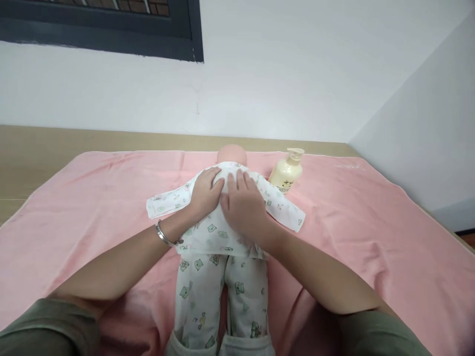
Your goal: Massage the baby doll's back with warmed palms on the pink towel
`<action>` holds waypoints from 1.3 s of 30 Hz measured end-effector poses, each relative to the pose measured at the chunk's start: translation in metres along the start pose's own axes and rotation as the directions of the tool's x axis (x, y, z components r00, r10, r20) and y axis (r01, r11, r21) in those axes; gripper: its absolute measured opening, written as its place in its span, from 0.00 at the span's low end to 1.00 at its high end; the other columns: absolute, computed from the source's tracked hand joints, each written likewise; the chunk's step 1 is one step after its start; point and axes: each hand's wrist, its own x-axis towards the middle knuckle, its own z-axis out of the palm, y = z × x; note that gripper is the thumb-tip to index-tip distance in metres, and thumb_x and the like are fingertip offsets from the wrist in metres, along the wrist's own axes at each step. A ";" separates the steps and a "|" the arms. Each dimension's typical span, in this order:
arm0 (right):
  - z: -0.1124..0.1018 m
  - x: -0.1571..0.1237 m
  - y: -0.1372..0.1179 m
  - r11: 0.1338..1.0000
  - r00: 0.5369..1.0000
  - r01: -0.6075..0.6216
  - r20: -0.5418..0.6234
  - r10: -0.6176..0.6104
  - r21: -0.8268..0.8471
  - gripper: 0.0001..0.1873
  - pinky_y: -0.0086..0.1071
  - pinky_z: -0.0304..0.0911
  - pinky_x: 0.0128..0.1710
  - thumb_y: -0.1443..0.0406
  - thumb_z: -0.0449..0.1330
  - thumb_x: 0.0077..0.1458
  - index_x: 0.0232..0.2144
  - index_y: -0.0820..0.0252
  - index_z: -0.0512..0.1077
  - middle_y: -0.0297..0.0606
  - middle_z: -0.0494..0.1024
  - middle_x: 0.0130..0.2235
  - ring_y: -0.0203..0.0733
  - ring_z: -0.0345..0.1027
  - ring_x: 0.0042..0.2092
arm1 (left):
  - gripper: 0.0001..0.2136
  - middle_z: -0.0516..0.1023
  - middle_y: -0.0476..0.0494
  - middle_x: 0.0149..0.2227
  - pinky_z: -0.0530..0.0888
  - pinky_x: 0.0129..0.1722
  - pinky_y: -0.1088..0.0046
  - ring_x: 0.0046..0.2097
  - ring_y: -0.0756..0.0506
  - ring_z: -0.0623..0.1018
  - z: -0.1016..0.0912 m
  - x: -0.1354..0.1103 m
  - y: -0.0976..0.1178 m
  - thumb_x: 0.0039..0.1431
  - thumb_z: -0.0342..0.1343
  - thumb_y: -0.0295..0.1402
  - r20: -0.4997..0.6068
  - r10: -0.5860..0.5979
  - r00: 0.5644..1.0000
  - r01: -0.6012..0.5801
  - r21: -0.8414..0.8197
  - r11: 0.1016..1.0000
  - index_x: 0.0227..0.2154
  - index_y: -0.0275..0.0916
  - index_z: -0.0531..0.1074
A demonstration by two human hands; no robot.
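**Doll: Handling and Clearance**

Left hand (206, 193): spread on the doll's upper back, grasping nothing. Doll (222, 242): midway across the blanket (92, 212), head (232, 154) near the far edge. Probably light; the clothing looks soft and may slip. Support beneath the torso; avoid lifting by the sleeves (285, 210). Right hand (245, 202): laid flat, slightly blurred, grasping nothing. Bottle (287, 173): beside the right-hand sleeve, toward the far edge; likely obstructs sideways movement.

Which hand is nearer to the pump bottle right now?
Right. The right hand is over the back of the printed shirt, on the side toward the pump bottle; the left hand is farther away, on the shirt's opposite side.
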 end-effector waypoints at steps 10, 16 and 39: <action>-0.003 0.040 0.041 0.982 0.977 0.067 0.186 -0.101 0.178 0.32 0.56 0.47 0.73 0.60 0.47 0.68 0.68 0.70 0.60 0.51 0.58 0.72 0.56 0.49 0.74 | 0.22 0.79 0.37 0.57 0.69 0.67 0.55 0.60 0.39 0.75 -0.003 -0.002 0.007 0.62 0.44 0.34 0.006 -0.001 1.000 0.000 0.016 1.000 0.53 0.35 0.75; -0.002 0.000 -0.003 0.999 0.998 0.041 0.041 -0.041 -0.015 0.32 0.57 0.49 0.72 0.63 0.45 0.69 0.67 0.83 0.57 0.68 0.58 0.70 0.66 0.50 0.73 | 0.21 0.79 0.39 0.56 0.68 0.67 0.55 0.60 0.39 0.75 0.000 -0.002 0.002 0.60 0.46 0.34 -0.012 -0.028 1.000 0.028 0.001 1.000 0.51 0.37 0.76; -0.005 0.005 0.000 0.970 0.961 0.235 0.135 -0.242 0.064 0.34 0.54 0.44 0.75 0.64 0.47 0.66 0.68 0.81 0.56 0.61 0.56 0.71 0.59 0.46 0.75 | 0.20 0.81 0.41 0.53 0.71 0.65 0.57 0.58 0.41 0.77 0.000 -0.001 -0.001 0.60 0.43 0.33 -0.013 -0.014 1.000 0.014 -0.016 1.000 0.48 0.39 0.77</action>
